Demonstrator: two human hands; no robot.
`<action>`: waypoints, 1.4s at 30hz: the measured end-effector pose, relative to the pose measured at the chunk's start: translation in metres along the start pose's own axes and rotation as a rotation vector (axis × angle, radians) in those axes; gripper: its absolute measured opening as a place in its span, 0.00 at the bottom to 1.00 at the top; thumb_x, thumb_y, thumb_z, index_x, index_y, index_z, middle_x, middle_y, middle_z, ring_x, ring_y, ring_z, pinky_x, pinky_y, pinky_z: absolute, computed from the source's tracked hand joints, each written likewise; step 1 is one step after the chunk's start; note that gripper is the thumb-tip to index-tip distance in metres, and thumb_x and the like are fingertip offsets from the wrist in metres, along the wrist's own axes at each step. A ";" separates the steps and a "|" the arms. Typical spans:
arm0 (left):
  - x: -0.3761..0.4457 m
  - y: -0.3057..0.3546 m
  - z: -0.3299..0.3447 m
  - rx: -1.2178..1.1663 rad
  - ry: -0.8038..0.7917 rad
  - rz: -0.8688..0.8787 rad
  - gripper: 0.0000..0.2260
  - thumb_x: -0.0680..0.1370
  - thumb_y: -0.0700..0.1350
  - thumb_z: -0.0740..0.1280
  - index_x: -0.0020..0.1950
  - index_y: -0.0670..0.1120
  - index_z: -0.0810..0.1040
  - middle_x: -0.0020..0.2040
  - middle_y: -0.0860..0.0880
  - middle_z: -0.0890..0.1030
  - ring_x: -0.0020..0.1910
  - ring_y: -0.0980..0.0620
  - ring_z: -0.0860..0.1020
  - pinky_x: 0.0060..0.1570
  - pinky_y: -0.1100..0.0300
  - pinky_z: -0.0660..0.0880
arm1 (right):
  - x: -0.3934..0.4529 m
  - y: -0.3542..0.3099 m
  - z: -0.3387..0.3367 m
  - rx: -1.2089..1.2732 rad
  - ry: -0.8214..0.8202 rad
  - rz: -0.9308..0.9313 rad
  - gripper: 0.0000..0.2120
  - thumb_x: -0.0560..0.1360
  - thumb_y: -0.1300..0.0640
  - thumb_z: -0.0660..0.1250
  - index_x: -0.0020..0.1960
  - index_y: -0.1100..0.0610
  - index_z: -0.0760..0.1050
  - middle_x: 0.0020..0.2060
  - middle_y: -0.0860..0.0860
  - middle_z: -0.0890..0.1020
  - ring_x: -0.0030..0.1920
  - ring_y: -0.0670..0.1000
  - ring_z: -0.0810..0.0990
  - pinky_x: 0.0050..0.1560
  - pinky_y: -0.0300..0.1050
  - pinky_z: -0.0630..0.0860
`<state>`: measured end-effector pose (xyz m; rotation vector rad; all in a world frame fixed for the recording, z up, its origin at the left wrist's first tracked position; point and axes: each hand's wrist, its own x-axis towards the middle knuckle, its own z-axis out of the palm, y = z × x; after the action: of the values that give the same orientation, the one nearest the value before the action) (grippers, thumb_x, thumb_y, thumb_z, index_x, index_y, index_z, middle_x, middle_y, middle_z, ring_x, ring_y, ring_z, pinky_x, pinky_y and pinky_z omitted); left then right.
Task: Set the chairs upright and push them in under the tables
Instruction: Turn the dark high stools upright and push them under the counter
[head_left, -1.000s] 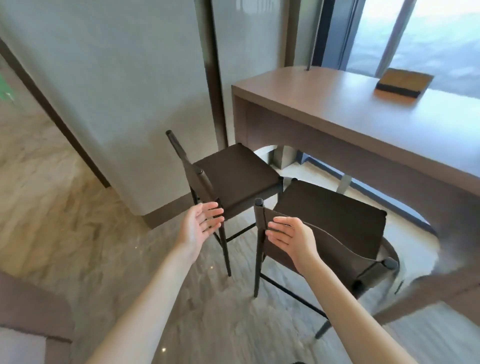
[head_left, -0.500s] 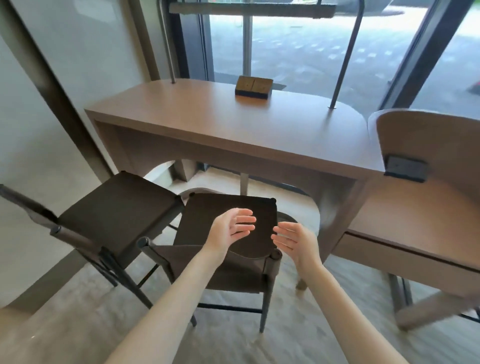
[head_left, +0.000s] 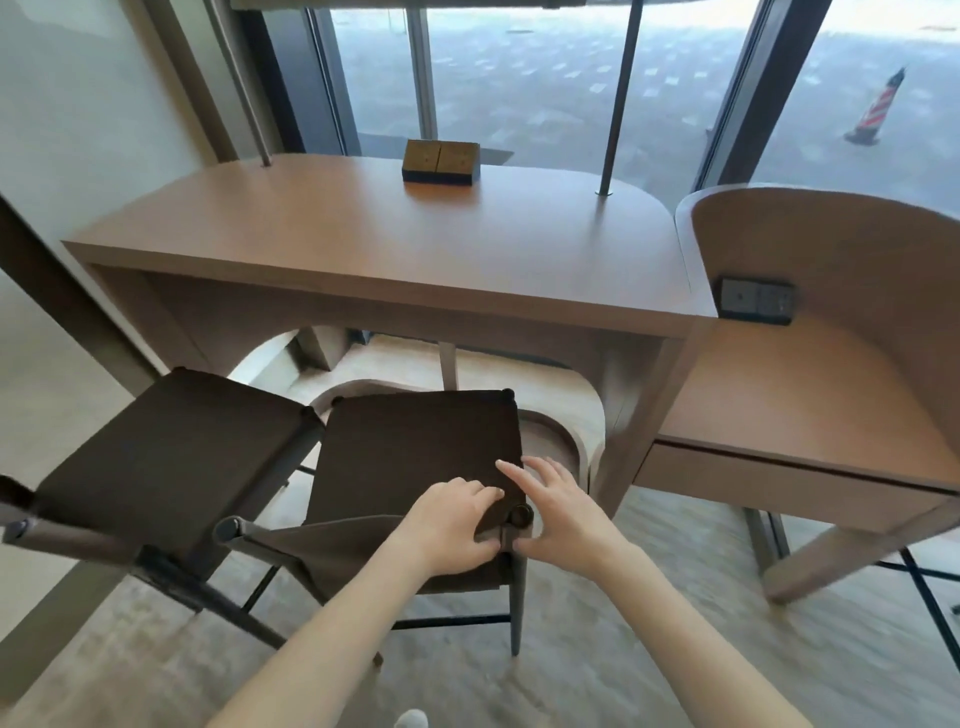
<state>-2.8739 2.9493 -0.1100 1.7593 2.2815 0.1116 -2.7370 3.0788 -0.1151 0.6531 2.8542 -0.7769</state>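
Two dark brown chairs stand upright in front of a wooden table (head_left: 363, 234). The nearer chair (head_left: 415, 452) faces the table's opening, its seat short of the table edge. My left hand (head_left: 457, 525) grips the right end of its fabric backrest, fingers curled over the top beside the round post cap. My right hand (head_left: 556, 506) touches the same post from the right with its fingers spread and fairly straight. The second chair (head_left: 171, 452) stands to the left, angled, its backrest toward the lower left.
A small wooden box (head_left: 440, 162) sits at the table's far edge by the window. A curved wooden booth seat (head_left: 810, 384) with a wall socket adjoins the table on the right. A wall and dark pillar stand at left. A thin metal pole rises from the table.
Both hands dropped from hovering over the backrest onto its right post; the left now grips the fabric top. The view has moved closer to the table.
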 end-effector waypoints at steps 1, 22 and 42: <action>-0.001 -0.005 0.002 0.019 -0.023 -0.021 0.27 0.76 0.56 0.63 0.74 0.49 0.66 0.64 0.50 0.75 0.62 0.50 0.73 0.63 0.54 0.71 | 0.004 -0.005 0.002 -0.039 -0.014 -0.010 0.43 0.72 0.51 0.71 0.78 0.39 0.48 0.77 0.48 0.55 0.77 0.54 0.50 0.73 0.53 0.63; 0.021 -0.064 0.026 0.136 -0.080 0.092 0.20 0.82 0.60 0.52 0.52 0.48 0.77 0.46 0.48 0.82 0.44 0.43 0.80 0.42 0.54 0.73 | 0.071 -0.014 -0.006 -0.715 -0.400 -0.117 0.14 0.81 0.54 0.61 0.50 0.62 0.80 0.36 0.54 0.75 0.35 0.55 0.74 0.37 0.45 0.73; 0.020 -0.081 0.026 -0.097 -0.112 -0.077 0.12 0.81 0.52 0.57 0.53 0.50 0.78 0.51 0.50 0.82 0.52 0.47 0.78 0.48 0.56 0.73 | 0.082 0.046 -0.011 -0.748 -0.312 -0.093 0.21 0.78 0.41 0.59 0.46 0.58 0.81 0.39 0.53 0.83 0.40 0.56 0.80 0.40 0.46 0.76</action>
<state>-2.9481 2.9441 -0.1559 1.5867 2.2220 0.1044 -2.7906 3.1507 -0.1442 0.2589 2.5938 0.1947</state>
